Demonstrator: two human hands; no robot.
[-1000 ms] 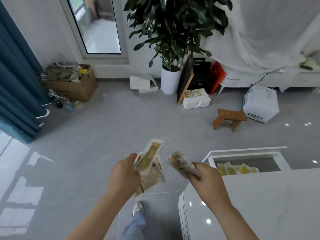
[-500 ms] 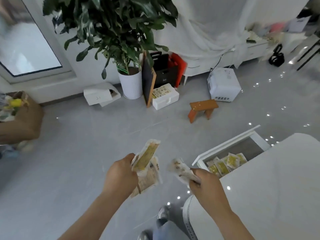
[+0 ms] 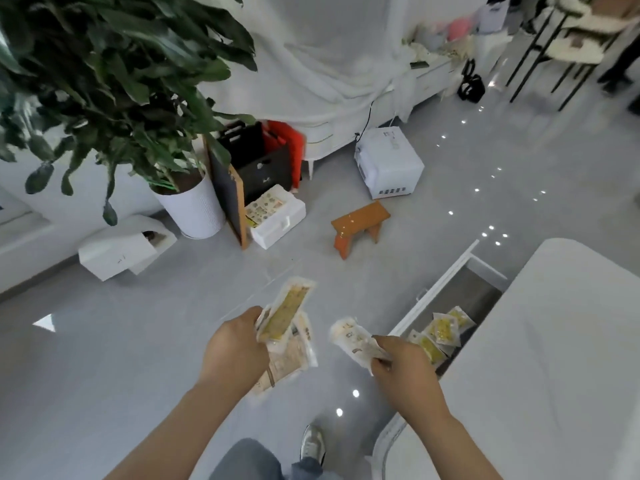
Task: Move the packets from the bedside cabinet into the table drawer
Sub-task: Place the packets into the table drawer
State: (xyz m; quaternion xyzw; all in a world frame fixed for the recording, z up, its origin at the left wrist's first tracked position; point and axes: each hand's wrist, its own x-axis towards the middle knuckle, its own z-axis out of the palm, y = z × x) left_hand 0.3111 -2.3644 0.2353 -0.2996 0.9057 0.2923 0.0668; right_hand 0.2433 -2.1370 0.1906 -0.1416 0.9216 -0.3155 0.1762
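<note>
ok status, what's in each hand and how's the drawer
Both grips full: left hand holds several packets, right hand holds one packet. Open drawer at right, more packets inside. Nothing between hands and drawer.

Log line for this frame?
left hand: holds several packets | right hand: holds one packet | drawer: open, yellow packets inside

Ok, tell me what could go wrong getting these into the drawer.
1. The left hand grips several fanned packets; one may slip to the floor.
2. The right hand pinches its packet by one end, outside the drawer; a toss from here might miss.
</note>
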